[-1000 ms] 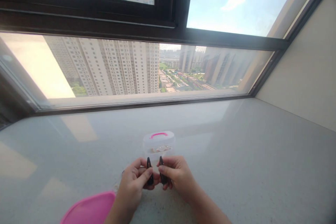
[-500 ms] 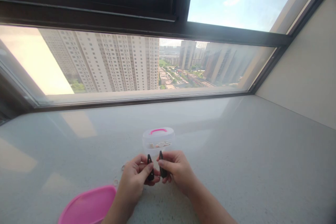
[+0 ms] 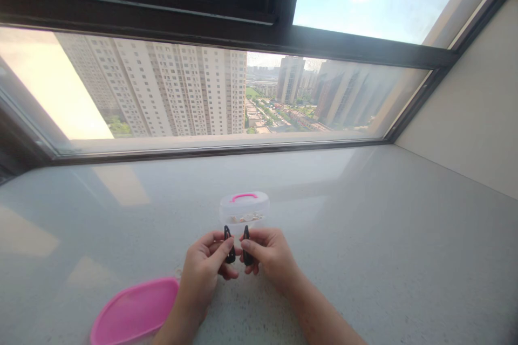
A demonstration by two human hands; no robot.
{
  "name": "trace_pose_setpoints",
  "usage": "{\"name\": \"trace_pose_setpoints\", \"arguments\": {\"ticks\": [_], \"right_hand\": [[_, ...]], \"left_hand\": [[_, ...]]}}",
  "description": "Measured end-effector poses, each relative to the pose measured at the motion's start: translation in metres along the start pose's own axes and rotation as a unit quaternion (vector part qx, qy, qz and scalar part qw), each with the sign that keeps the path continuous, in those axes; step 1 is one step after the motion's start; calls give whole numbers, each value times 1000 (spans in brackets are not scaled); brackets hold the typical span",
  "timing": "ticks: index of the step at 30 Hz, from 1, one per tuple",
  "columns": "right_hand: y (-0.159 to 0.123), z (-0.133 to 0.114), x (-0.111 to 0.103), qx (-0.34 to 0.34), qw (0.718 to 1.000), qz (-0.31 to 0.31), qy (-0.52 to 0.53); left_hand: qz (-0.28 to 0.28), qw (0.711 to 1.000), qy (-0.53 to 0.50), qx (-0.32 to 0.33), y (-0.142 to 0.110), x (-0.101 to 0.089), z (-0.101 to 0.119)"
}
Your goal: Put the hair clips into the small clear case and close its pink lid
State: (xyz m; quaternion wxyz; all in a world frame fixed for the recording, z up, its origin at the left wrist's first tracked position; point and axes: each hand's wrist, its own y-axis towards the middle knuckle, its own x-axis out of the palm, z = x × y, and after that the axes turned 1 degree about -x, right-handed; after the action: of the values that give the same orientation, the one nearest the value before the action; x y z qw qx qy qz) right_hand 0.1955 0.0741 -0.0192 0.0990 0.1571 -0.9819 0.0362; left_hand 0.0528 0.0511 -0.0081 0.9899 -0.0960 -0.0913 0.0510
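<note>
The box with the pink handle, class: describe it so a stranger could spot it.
Below the dark-framed window lies a pale countertop. On it, just beyond the left hand and right hand, each holding a black clip, stands a translucent box. Unlike the pink oval piece at lower left, it is see-through, with small items inside and a pink handle on top.

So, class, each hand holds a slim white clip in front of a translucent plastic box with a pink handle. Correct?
Wrong colour: the head view shows a slim black clip in the left hand and a second black clip in the right hand. The rest stands.
</note>
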Motion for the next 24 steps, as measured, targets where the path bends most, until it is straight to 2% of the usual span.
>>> {"name": "trace_pose_setpoints", "arguments": {"ticks": [6,14,24], "right_hand": [[-1,3,0,31,999,-1,8],[-1,10,0,64,998,0,27],[-1,7,-1,43,999,4,20]], "left_hand": [[1,1000,-22,3,-2,2,2],[-11,998,-50,-43,-2,1,-1],[11,998,-38,-45,-5,4,5]]}}
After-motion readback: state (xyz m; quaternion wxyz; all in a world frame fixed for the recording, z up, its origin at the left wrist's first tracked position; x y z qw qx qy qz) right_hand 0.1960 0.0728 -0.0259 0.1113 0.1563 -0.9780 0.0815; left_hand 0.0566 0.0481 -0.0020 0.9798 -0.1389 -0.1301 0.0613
